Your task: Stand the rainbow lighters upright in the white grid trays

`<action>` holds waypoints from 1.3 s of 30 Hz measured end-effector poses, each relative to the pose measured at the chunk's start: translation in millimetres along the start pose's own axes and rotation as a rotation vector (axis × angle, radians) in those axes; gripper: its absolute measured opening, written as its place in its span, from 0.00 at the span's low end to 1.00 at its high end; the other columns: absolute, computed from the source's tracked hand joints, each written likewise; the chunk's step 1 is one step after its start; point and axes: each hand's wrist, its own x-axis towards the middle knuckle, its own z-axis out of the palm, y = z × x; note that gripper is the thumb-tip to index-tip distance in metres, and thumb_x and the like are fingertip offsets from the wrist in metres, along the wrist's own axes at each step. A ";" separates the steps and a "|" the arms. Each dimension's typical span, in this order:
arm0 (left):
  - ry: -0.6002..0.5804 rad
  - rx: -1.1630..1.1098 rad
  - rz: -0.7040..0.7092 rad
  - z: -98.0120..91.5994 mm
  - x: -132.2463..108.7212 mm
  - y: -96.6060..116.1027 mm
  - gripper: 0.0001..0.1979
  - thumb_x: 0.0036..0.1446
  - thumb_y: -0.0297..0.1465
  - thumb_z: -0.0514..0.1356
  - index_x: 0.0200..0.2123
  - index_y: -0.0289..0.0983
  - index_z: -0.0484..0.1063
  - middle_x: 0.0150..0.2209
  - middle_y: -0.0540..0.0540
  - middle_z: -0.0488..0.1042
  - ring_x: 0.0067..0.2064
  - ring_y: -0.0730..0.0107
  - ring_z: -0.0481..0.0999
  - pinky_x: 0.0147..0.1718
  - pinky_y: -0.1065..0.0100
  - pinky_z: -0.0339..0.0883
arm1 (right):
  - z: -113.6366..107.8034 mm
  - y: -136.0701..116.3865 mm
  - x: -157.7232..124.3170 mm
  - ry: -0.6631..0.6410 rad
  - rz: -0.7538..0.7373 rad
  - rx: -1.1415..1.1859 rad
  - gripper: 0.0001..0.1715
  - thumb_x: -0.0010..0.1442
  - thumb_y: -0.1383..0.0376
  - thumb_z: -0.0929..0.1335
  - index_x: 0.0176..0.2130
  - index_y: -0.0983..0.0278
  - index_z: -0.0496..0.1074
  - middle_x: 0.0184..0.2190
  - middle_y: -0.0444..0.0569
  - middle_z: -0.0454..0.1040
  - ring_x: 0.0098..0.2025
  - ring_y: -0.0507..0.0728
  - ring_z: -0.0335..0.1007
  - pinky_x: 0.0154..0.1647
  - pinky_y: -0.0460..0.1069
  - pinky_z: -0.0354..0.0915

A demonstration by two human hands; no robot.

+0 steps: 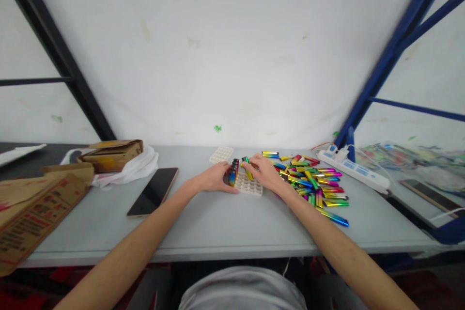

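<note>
My left hand [218, 178] is curved around the left end of a white tray with round holes [250, 186], thumb at its near edge and fingers at the far side. Along that end stands a row of shiny multicoloured lighters [233, 174] with dark tops, upright in the tray. In my right hand [264, 169] a green and yellow lighter [248, 169] is pinched, tilted over the tray just right of the row. To the right of that hand lies a loose pile of metallic lighters [316, 181].
A second white tray [221, 154] lies behind my left hand. Left are a dark phone or tablet [154, 192], a small cardboard box [111, 156] on a white plastic bag [141, 167] and a larger carton [47, 203]. A power strip [354, 169] lies at the right.
</note>
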 end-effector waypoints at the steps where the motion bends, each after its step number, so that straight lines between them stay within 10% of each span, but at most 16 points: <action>1: 0.000 -0.003 -0.006 0.2 0.0 -0.3 0.37 0.45 0.58 0.73 0.48 0.37 0.75 0.48 0.40 0.79 0.49 0.47 0.78 0.51 0.55 0.72 | -1.0 -0.3 0.1 -0.017 0.010 -0.026 0.34 0.74 0.40 0.61 0.26 0.60 0.65 0.28 0.48 0.73 0.33 0.57 0.67 0.39 0.50 0.60; 39: -0.013 0.004 -0.017 0.4 0.1 -0.8 0.37 0.45 0.57 0.73 0.48 0.35 0.75 0.48 0.37 0.78 0.49 0.45 0.78 0.52 0.53 0.71 | 13.7 17.1 3.8 -0.173 0.011 -0.210 0.14 0.75 0.58 0.68 0.38 0.64 0.74 0.34 0.51 0.78 0.37 0.58 0.72 0.41 0.50 0.63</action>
